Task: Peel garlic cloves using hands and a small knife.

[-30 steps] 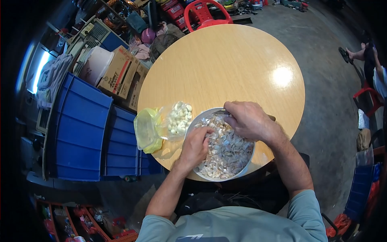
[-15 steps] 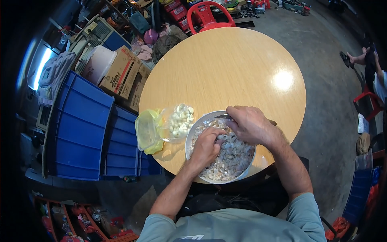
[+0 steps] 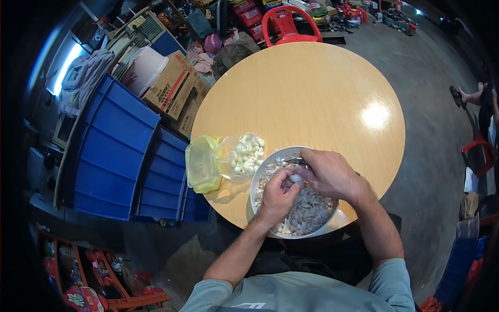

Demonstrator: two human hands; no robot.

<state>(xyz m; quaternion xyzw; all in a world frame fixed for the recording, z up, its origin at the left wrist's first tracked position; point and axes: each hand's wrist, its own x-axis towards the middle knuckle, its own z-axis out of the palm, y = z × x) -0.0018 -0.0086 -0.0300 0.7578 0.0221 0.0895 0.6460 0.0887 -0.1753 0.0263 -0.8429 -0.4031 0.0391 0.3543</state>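
Overhead, a round wooden table (image 3: pixel 312 99) fills the middle of the view, its pale laminate top smooth and glossy enough to throw back a bright spot of light on the right. It stands on a grey concrete floor (image 3: pixel 426 67) in a crowded storage space. A red plastic chair (image 3: pixel 287 23) sits at the far edge. To the left, big blue plastic crates (image 3: pixel 112 151) are stacked beside brown cardboard boxes (image 3: pixel 171 91), and more red crates and loose goods line the back.

At the near edge of the table rests a round metal bowl (image 3: pixel 260 179), shiny at the rim and heaped with papery, pale pinkish-white garlic skins and cloves (image 3: pixel 309 210). Just left of it lies a clear plastic bag (image 3: pixel 244 153) holding smooth, whitish peeled cloves, and touching that bag is a soft yellow-green plastic container (image 3: pixel 200 164) with rounded corners.

Both hands are over the bowl. The left hand (image 3: pixel 278 192) is curled, its fingertips pinching a small pale garlic clove (image 3: pixel 295 178) above the heap. The right hand (image 3: pixel 330 174) is closed around a small knife (image 3: pixel 293 160), whose thin metal blade pokes out to the left toward the bowl's far rim; its fingers meet the left hand's at the clove. Bare forearms come up from the lower edge, with light grey-green sleeves (image 3: pixel 384 275) at the shoulders.

At the far right edge, another person's legs and sandalled foot (image 3: pixel 460 96) show on the floor, well apart from the table.
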